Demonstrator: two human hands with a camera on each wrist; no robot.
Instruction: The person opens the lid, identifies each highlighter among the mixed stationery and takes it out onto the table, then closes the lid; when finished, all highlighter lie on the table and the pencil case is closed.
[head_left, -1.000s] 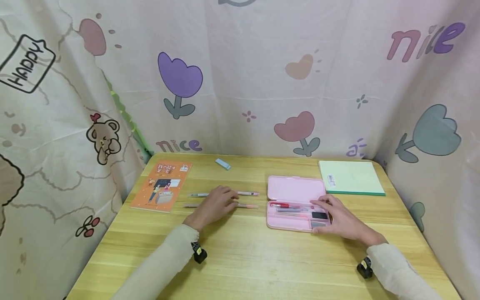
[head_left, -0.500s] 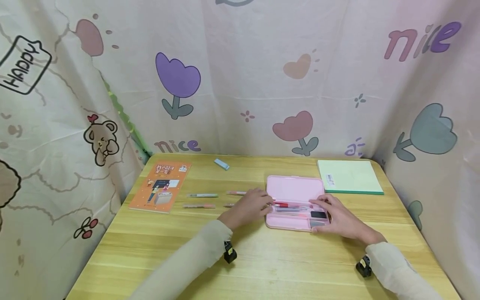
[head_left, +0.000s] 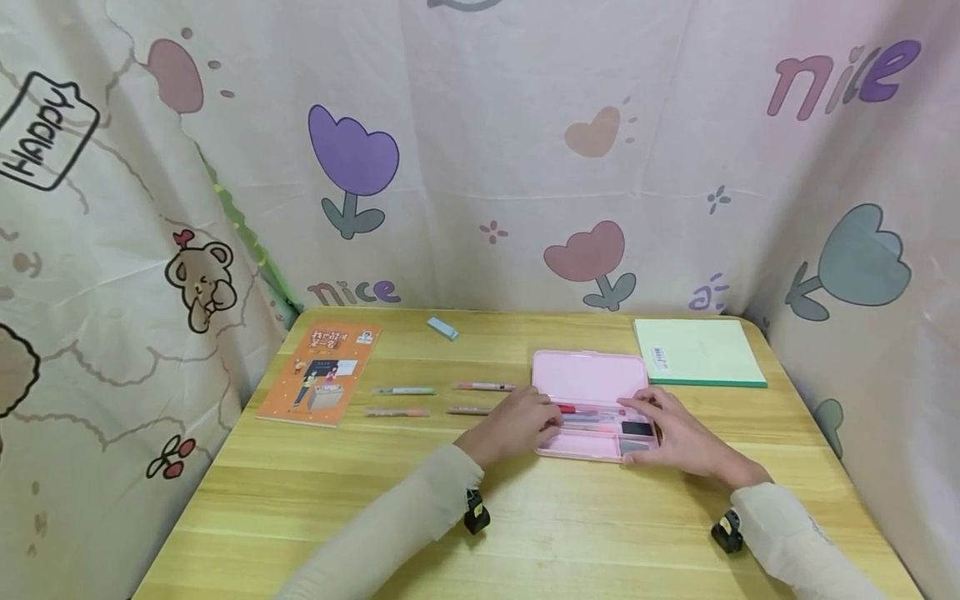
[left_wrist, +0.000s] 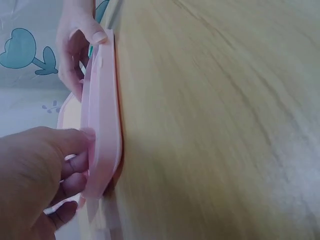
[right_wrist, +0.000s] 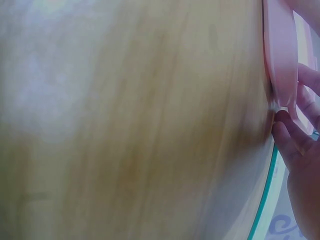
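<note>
A pink pencil case [head_left: 588, 375] lies with its lid raised, in the head view. It holds a red pen [head_left: 567, 409], other slim pens, a black block [head_left: 637, 428] and a grey block [head_left: 633, 447]. My left hand [head_left: 519, 423] reaches over the left end, its fingers bent among the pens; I cannot tell whether they pinch one. In the left wrist view its thumb [left_wrist: 72, 141] is at the case's near wall [left_wrist: 102, 125]. My right hand [head_left: 681, 440] grips the right end, thumb at the near corner and fingers behind.
Several pens lie left of the case, among them a green-ended one [head_left: 403, 390] and an orange-ended one [head_left: 397, 412]. Behind them is a small blue item [head_left: 442, 328]. An orange booklet [head_left: 322, 375] lies far left, a pale green pad [head_left: 701, 352] back right.
My left hand has moved right from the loose pens on the table to the pencil case, its fingers now inside. My right hand has stayed on the case's right end.
</note>
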